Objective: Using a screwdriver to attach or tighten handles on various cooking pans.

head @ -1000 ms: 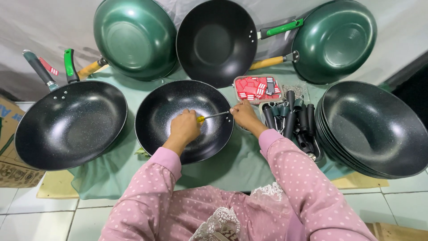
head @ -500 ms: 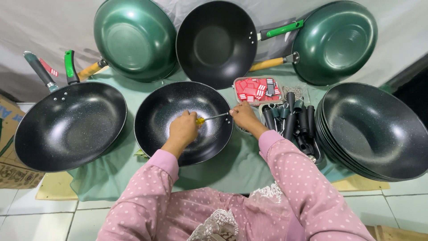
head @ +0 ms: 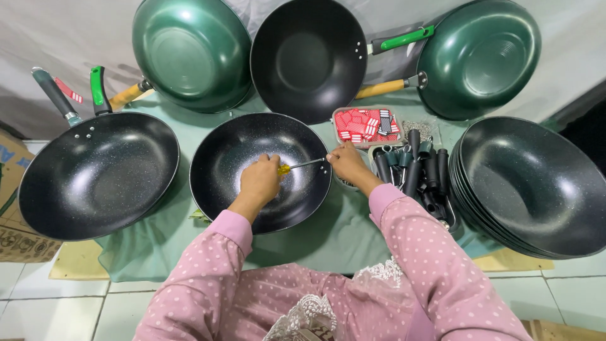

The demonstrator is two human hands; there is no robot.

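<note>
A black speckled wok (head: 240,151) without a handle sits in the middle of the green-covered table. My left hand (head: 260,180) is inside it, shut on a yellow-handled screwdriver (head: 297,166) whose shaft points right toward the wok's rim. My right hand (head: 345,163) grips that rim at the right side, fingers closed around the spot where the screwdriver tip meets the wall.
A handled black wok (head: 95,177) lies left. A stack of black woks (head: 536,183) stands right. Green woks (head: 189,50) (head: 480,57) and a black wok (head: 309,57) lean at the back. A tray of black handles (head: 416,173) and a box of red pieces (head: 363,125) sit beside my right hand.
Both hands stay at the centre wok; the screwdriver and hands have barely shifted.
</note>
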